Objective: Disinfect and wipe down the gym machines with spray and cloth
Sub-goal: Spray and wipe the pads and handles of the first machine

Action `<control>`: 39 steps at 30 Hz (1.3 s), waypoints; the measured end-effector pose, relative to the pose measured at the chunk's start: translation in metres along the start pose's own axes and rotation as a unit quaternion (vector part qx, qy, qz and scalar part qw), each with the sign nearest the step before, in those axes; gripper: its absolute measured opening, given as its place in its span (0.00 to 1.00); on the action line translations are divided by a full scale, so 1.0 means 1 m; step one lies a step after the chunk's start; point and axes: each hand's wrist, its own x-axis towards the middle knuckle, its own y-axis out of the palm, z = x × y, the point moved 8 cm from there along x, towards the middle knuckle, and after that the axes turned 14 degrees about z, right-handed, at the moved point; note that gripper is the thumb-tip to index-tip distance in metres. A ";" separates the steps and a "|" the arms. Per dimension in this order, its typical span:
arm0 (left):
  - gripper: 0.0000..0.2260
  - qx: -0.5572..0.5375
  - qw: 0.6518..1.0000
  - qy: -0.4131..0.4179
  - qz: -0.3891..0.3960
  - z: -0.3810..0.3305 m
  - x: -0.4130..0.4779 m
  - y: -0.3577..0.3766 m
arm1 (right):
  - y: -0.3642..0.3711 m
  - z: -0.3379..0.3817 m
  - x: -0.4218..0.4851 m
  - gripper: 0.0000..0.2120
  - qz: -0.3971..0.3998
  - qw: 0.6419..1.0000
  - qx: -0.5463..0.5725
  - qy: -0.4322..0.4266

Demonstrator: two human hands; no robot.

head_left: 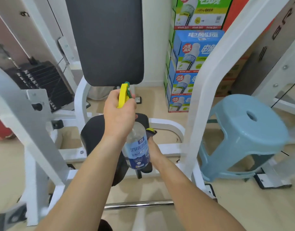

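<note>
In the head view, the left hand (120,114) holds the spray bottle (136,147) by its neck. Its fingers are curled tightly round the yellow trigger head (122,95), and the clear body with its blue label hangs down toward 6 o'clock. The nozzle points toward 12 o'clock at the dark backrest pad (106,39). The black seat pad (93,129) lies below and behind the bottle.

The right hand (154,151) reaches in at 4 o'clock of the bottle, just beside it. Its fingers are largely hidden by the bottle, so whether they are spread or closed cannot be told. A small dark and yellow thing (151,131) shows at their tips, but it cannot be made out as a cloth or a part of the machine.

A weight stack (43,80) stands at 10 o'clock, stacked drink cartons (193,52) at 1 o'clock and a blue plastic stool (253,130) at 3 o'clock.

The step in hand looks like the spraying stage on this machine's padding. The next move probably calls for squeezing the trigger with the nozzle steady on the backrest, then covering the seat before wiping with a cloth.
</note>
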 end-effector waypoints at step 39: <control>0.16 0.063 0.984 -0.076 0.151 -0.369 -0.038 0.083 | -0.160 0.405 -0.445 0.21 -0.037 0.915 0.356 -0.184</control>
